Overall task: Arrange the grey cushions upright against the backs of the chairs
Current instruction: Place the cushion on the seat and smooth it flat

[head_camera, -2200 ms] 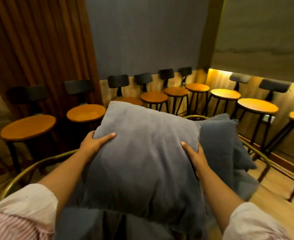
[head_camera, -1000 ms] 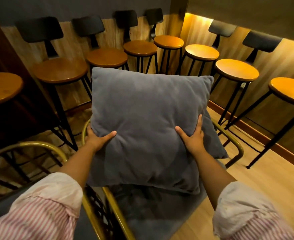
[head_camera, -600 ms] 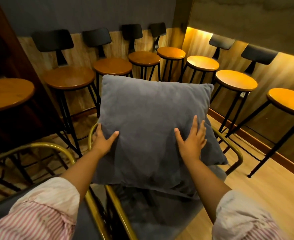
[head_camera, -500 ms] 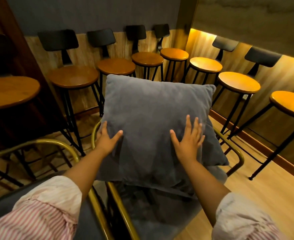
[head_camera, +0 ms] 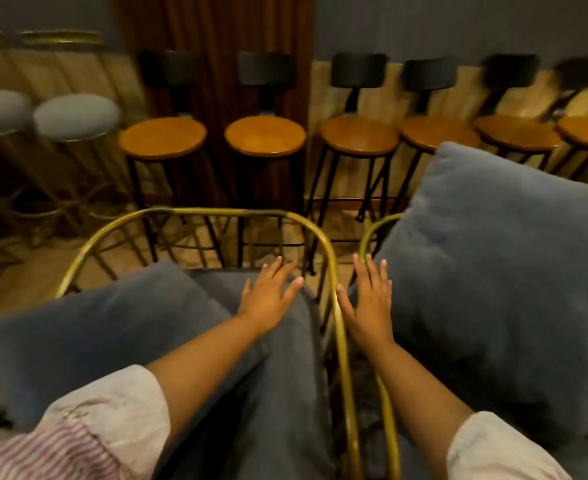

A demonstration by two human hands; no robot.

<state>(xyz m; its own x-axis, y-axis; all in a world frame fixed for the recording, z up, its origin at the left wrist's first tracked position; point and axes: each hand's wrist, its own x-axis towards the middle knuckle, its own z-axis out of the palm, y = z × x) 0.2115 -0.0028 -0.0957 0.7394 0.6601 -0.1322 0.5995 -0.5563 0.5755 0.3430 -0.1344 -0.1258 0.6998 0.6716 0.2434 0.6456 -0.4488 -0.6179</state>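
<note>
A grey cushion point(head_camera: 503, 271) stands upright against the back of the right brass-framed chair point(head_camera: 372, 233). A second grey cushion point(head_camera: 88, 327) lies flat on the grey seat of the left brass-framed chair point(head_camera: 188, 212), at its left side. My left hand point(head_camera: 268, 296) hovers flat with fingers spread over that chair's seat, just right of the lying cushion. My right hand point(head_camera: 368, 303) is spread in the gap between the two chairs, beside the upright cushion's left edge and holding nothing.
A row of bar stools with round wooden seats point(head_camera: 264, 135) and black backs lines the far wall. Two grey-topped stools point(head_camera: 76, 116) stand at the far left. Wood floor shows beyond the chairs.
Both hands have let go of the cushion, which stays upright on the right chair. The view has swung left, bringing the left chair and its flat cushion under my left hand.
</note>
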